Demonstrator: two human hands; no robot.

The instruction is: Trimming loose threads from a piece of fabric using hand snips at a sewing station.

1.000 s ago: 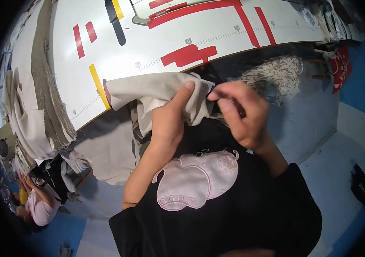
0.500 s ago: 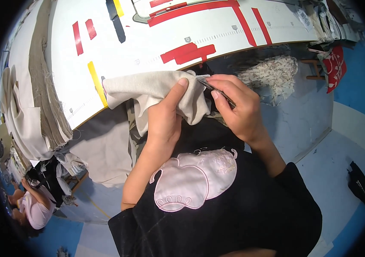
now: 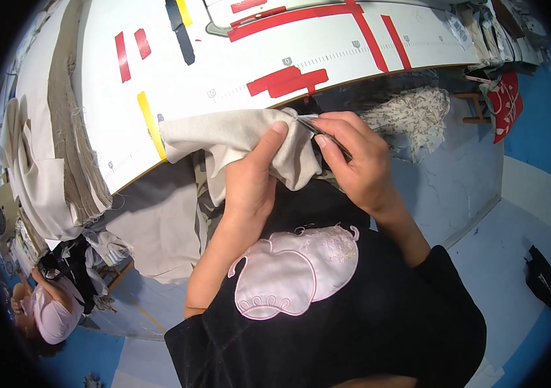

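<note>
Both hands had shifted slightly left since the earlier frame, cloth pulled tighter. Left hand (image 3: 249, 184) was clamped on the beige cloth (image 3: 230, 139), thumb pressing its top edge. Right hand (image 3: 356, 161) pinched a small metal snip (image 3: 317, 127) against that edge. Cloth hung off the near rim of the white desk (image 3: 237, 71), partly over the lap. Likely trimming threads; next move probably needs the edge kept taut and the blades placed precisely.
</note>
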